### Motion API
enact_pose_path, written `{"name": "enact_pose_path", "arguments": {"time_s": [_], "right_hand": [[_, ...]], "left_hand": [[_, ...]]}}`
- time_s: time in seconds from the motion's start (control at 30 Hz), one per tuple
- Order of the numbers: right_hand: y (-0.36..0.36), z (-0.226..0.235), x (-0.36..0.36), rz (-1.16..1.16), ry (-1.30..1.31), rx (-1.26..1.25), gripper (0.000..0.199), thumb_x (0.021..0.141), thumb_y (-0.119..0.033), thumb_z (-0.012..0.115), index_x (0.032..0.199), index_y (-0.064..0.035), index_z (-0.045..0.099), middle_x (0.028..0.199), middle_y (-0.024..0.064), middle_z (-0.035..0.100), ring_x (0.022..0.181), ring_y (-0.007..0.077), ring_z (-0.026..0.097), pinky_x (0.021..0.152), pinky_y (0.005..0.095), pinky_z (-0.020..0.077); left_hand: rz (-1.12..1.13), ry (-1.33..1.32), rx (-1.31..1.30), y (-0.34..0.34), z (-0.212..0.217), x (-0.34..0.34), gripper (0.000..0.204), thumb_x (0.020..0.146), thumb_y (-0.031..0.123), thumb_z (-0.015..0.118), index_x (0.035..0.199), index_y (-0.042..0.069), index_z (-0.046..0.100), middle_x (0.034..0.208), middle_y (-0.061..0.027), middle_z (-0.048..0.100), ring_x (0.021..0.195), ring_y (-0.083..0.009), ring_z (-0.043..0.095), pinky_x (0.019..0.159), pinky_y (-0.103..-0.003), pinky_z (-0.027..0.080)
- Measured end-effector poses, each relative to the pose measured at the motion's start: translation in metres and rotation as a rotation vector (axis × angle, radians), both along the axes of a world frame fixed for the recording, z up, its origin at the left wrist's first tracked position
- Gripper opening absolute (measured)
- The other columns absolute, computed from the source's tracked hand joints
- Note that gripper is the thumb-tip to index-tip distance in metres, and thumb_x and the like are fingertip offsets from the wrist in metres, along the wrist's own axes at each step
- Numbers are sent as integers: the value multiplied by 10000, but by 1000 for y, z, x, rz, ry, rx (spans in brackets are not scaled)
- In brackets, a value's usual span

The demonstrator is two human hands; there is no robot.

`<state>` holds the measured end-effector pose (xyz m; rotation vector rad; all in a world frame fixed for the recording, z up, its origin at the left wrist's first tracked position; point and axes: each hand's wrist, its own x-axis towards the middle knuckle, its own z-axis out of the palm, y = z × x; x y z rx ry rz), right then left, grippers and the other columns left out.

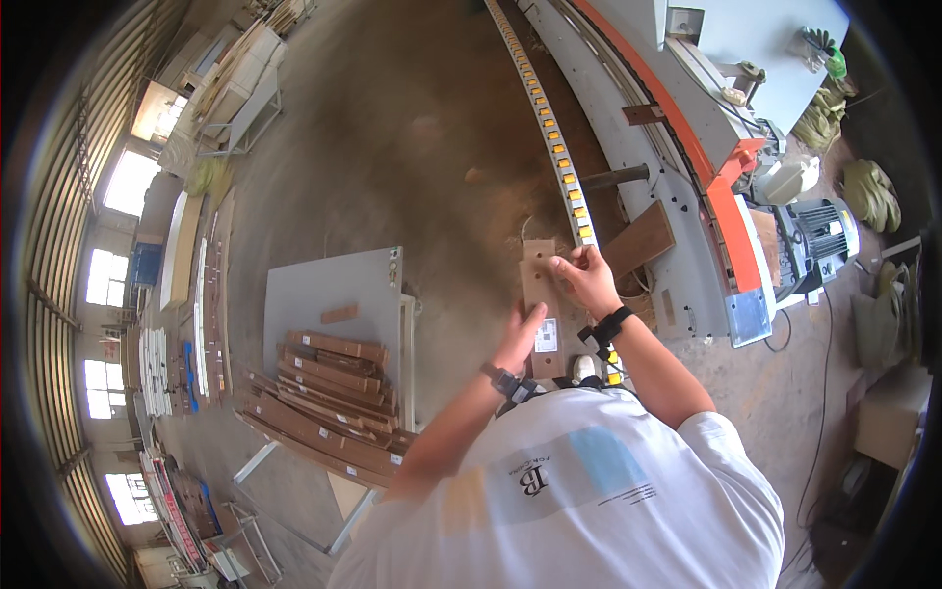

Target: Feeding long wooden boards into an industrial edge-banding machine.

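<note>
A narrow brown board (541, 287) with round dark holes and a white label stands in front of my body, its long side pointing away from me. My left hand (519, 337) grips its left edge beside the label, thumb lying on the face. Close to the board's upper right side, my right hand (590, 283) is closed in a pinch near the holes. Whatever lies between those fingertips is too small to make out. Dark bands with small devices circle both wrists.
A rail with yellow rollers (562, 162) runs away beyond my right hand, alongside a grey and orange machine (721, 211) with a motor (819, 240). Another brown panel (640, 239) juts from the machine. At left, stacked brown boards (329, 393) lie by a grey-topped table (324, 280).
</note>
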<state>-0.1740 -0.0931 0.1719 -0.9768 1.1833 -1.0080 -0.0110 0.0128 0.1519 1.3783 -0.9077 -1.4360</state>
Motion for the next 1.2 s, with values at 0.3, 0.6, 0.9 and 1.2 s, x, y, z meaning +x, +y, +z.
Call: {"name": "enact_pose_path", "arguments": {"time_s": [0.3, 0.6, 0.9, 1.2], "right_hand": [[-104, -48, -99, -298, -209, 166, 351, 937, -343, 727, 1149, -80, 635, 941, -34, 624, 804, 62, 580, 676, 243, 526], [-179, -107, -162, -501, -426, 227, 515, 922, -385, 743, 1288, -57, 589, 1081, -3, 643, 851, 93, 608, 686, 277, 565], [-163, -120, -174, -690, -553, 264, 357, 947, -282, 720, 1165, -32, 587, 952, 56, 641, 778, 127, 634, 583, 236, 510], [-30, -58, -131, -152, 73, 110, 159, 925, -196, 663, 1045, -95, 687, 897, -51, 647, 779, 45, 559, 691, 240, 454]], "left_hand": [[358, 523, 263, 15, -5, 41, 328, 1044, 300, 546, 1280, 73, 555, 1147, -72, 663, 1014, -231, 663, 885, -415, 539], [499, 585, 186, 46, -16, 67, 309, 1051, 287, 519, 1267, 67, 541, 1140, -59, 623, 1076, -220, 609, 950, -409, 489], [617, 596, 191, 61, -15, 75, 257, 1044, 274, 541, 1188, 66, 585, 1069, -46, 646, 1019, -192, 629, 908, -384, 508], [471, 616, 218, 32, 6, 67, 353, 1031, 213, 568, 1343, 57, 511, 1233, -77, 608, 1133, -244, 599, 994, -431, 476]]}}
